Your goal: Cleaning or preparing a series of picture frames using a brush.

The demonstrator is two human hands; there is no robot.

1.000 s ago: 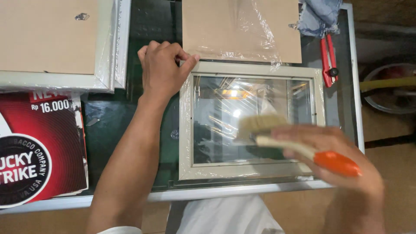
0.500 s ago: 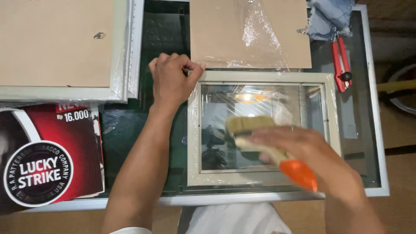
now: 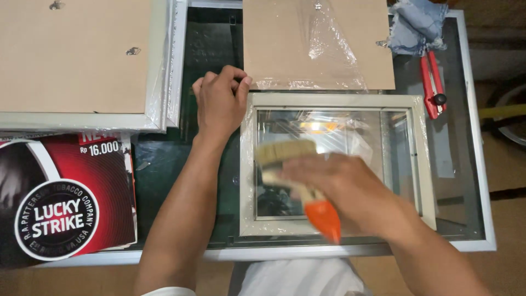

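A cream picture frame with a glass pane lies flat on a glass-topped table. My left hand presses with curled fingers on the frame's top left corner. My right hand grips a paintbrush with an orange handle. Its pale bristles rest on the left part of the glass pane. The right hand is blurred by motion.
A brown backing board under clear plastic wrap lies beyond the frame. A larger white-framed board sits at the far left, above a red and black printed poster. A red utility knife and a blue cloth lie at the far right.
My right hand has swept the brush leftward across the glass, from the pane's right side to its left. My left hand has stayed on the frame's corner.
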